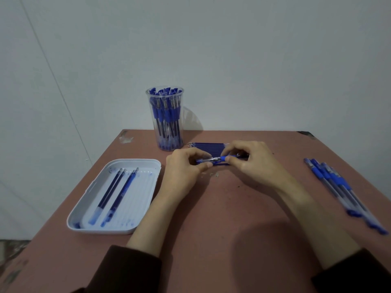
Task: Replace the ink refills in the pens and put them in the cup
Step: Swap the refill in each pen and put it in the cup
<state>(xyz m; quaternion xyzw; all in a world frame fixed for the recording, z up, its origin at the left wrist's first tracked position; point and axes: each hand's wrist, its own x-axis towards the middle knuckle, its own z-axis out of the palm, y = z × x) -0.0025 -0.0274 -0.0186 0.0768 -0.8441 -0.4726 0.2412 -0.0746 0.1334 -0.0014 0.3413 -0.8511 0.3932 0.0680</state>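
A blue pen [219, 159] is held level above the middle of the surface [232, 208], toward its far edge, so that both ends can be worked at once. The left hand [184, 166] is clamped on the clear end, its fingers [198, 154] curled round it, and the right hand [249, 159] is pinched on the blue rubber grip. A short metal section shows between the two, which suggests a joint being twisted; whether open or closed cannot be told. A pack of fresh refills [206, 147] is laid just behind, within easy reach. Three spent refills [118, 193] are set apart in the white tray [127, 160] near the left edge. The pens awaiting work [338, 187] are lined along the right edge, and the clear cup [166, 119], packed with pens, stands at the far edge.
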